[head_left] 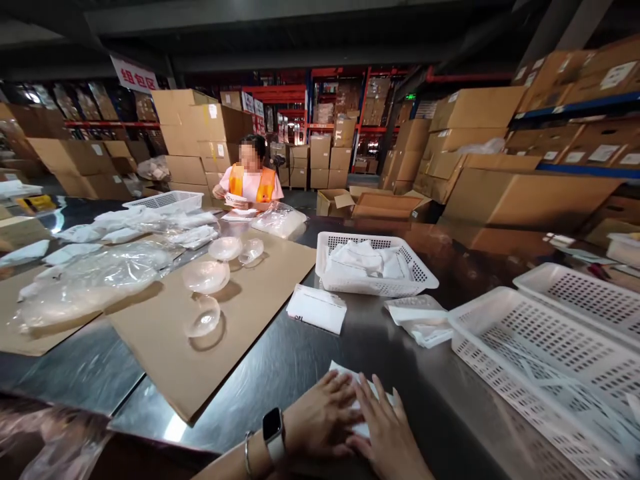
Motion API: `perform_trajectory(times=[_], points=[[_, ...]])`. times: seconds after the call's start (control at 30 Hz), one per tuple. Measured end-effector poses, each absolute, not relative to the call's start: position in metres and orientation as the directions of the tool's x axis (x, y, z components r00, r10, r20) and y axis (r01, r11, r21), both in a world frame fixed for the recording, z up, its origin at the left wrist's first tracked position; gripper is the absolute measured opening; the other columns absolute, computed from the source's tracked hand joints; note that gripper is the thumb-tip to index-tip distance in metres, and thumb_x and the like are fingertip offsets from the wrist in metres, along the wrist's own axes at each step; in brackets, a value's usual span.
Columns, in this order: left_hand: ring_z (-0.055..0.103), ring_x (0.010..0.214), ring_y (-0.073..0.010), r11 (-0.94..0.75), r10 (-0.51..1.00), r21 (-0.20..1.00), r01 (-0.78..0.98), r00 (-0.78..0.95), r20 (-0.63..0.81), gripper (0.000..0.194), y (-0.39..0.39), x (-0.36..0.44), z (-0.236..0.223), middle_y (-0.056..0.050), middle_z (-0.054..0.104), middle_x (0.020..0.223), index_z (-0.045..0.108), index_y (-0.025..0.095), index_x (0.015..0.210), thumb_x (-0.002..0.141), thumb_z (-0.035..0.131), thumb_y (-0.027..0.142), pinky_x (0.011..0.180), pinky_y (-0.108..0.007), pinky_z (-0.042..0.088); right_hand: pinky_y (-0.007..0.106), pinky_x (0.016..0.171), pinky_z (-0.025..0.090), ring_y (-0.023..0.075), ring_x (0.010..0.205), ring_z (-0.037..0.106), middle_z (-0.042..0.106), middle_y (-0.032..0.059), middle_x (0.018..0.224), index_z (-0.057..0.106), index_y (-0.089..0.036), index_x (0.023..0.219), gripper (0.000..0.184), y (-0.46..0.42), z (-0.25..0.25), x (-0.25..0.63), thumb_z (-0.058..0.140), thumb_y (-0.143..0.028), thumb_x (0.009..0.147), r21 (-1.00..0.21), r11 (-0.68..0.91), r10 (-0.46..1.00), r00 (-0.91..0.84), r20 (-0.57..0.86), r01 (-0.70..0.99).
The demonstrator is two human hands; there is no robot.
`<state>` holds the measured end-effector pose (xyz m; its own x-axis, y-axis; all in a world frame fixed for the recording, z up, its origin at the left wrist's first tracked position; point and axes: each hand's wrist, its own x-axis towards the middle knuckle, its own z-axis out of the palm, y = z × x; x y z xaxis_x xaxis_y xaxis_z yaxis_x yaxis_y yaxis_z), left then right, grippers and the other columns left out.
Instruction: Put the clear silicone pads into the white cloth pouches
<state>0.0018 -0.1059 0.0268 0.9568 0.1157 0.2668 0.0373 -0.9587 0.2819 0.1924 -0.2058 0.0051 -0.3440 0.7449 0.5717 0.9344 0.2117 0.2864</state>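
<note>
On the dark metal tabletop [280,387], a white sheet or packet [345,367] lies under both hands, mostly covered by them. My left hand [323,410], a watch and bangle on its wrist, rests on it with fingers stretched out. Beside it, my right hand [383,423] lies flat with its fingers spread, pressing on the same white piece. Farther up the table is a stack of white printed papers [317,309]. To its right sits a flat white packet [419,317]. Several clear bowl-like pieces [206,275] stand on brown cardboard [235,333] to the left.
A perforated white basket [375,285] holds white packets. Two more white baskets [500,347] [560,273] stand at the right. Clear plastic bags [100,280] and white packets cover the left. Across the table, a person in an orange vest [265,187] holds papers. Cartons [540,200] stand behind.
</note>
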Motion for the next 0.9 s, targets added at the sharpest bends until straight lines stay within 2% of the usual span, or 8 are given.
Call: perform_trajectory(times=[0.1,0.2,0.3,0.37,0.47,0.57,0.7,0.9], points=[[0.018,0.141,-0.0382,-0.873,0.230,0.474,0.113,0.953,0.197,0.101,-0.091,-0.001,0.020,-0.024,0.012,0.155,0.018,0.016,0.150,0.075,0.063,0.067,0.109,-0.051,0.033,0.040,0.089,0.047,0.0301,0.117,0.055,0.056,0.0093,0.133,0.054,-0.012,0.129,0.052,-0.212,-0.014,0.209,0.044,-0.019,0.079,0.328,0.240,0.725,-0.394,0.565,0.914],[0.026,0.140,-0.0327,-0.820,0.283,0.552,0.152,0.945,0.161,0.100,-0.064,-0.003,0.022,-0.027,0.022,0.151,0.002,0.007,0.151,0.086,0.053,0.063,0.107,-0.046,0.038,0.033,0.102,0.039,0.0198,0.108,0.062,0.067,0.0034,0.117,0.058,-0.019,0.126,0.060,-0.208,-0.011,0.241,0.040,-0.004,0.071,0.368,0.352,0.595,-0.510,0.621,0.860],[0.032,0.138,-0.0322,-0.779,0.569,0.410,0.474,0.809,0.146,0.073,-0.025,-0.001,0.034,-0.021,0.034,0.148,0.025,0.013,0.148,0.091,0.054,0.047,0.110,-0.052,0.032,0.027,0.101,0.040,0.0170,0.097,0.065,0.071,0.0060,0.106,0.060,-0.022,0.124,0.050,-0.174,0.029,0.273,0.038,-0.007,0.081,0.410,0.353,0.511,-0.540,0.669,0.841],[0.033,0.137,-0.0326,-0.680,0.725,0.318,0.661,0.671,0.154,0.050,0.002,0.003,0.041,-0.019,0.038,0.146,0.043,0.014,0.137,0.091,0.054,0.031,0.111,-0.054,0.028,0.036,0.097,0.043,0.0230,0.098,0.066,0.070,0.0111,0.108,0.060,-0.016,0.122,0.039,-0.134,0.070,0.286,0.041,-0.013,0.088,0.407,0.180,0.499,-0.440,0.747,0.896],[0.033,0.136,-0.0302,-0.607,0.792,0.327,0.724,0.588,0.168,0.036,0.032,0.008,0.044,-0.020,0.040,0.143,0.049,0.009,0.128,0.095,0.042,0.020,0.110,-0.051,0.029,0.052,0.106,0.033,0.0324,0.123,0.050,0.061,0.0178,0.123,0.056,-0.006,0.126,0.039,-0.071,0.119,0.279,0.037,-0.020,0.094,0.151,-0.005,0.584,-0.120,0.803,0.988],[0.041,0.129,-0.0282,-0.577,0.812,0.359,0.733,0.560,0.162,0.025,0.039,0.011,0.038,-0.017,0.052,0.130,0.057,0.011,0.114,0.093,0.044,0.018,0.107,-0.046,0.033,0.048,0.111,0.029,0.0273,0.130,0.043,0.054,0.0162,0.134,0.052,-0.008,0.132,0.043,-0.031,0.121,0.243,0.031,-0.022,0.096,-0.077,0.116,0.846,-0.058,0.530,0.990],[0.051,0.116,-0.0233,-0.502,0.859,0.451,0.738,0.484,0.164,0.018,0.032,0.009,0.025,-0.010,0.060,0.116,0.063,0.016,0.100,0.089,0.051,0.022,0.100,-0.036,0.038,0.037,0.102,0.041,0.0241,0.120,0.053,0.060,0.0109,0.127,0.061,-0.017,0.122,0.038,-0.009,0.068,0.202,0.053,-0.028,0.087,-0.139,0.172,0.970,-0.144,0.195,0.975],[0.049,0.119,-0.0276,-0.303,0.945,0.596,0.743,0.316,0.087,0.064,0.046,0.003,0.016,-0.012,0.054,0.129,0.049,0.016,0.128,0.070,0.074,0.029,0.098,-0.037,0.038,0.050,0.097,0.038,0.0364,0.127,0.042,0.047,0.0174,0.139,0.042,-0.017,0.141,0.086,0.021,0.036,0.208,0.075,-0.045,0.067,-0.139,-0.041,0.997,0.032,-0.067,0.989]])
